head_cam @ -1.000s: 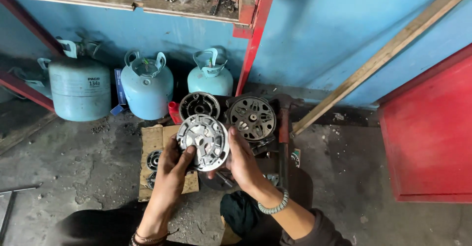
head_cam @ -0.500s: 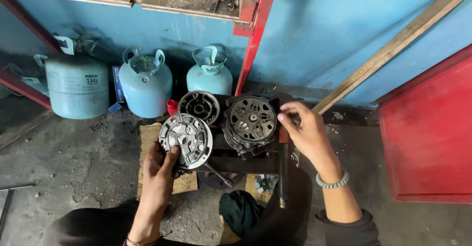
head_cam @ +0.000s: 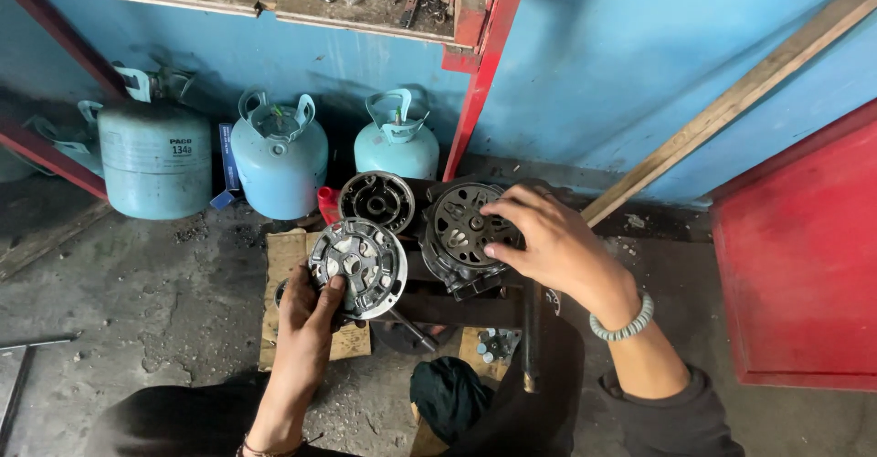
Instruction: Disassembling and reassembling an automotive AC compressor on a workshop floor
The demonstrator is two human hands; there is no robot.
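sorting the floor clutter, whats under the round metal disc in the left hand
Under the round metal disc, held by the left hand, lies a flat cardboard piece on the concrete floor. A small round part shows at its left edge; the disc and hand cover the rest.

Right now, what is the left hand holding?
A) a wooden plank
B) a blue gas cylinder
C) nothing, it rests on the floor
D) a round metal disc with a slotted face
D: the left hand grips the round metal disc by its lower edge and holds it up over the cardboard, while the right hand rests on the dark round unit beside it.
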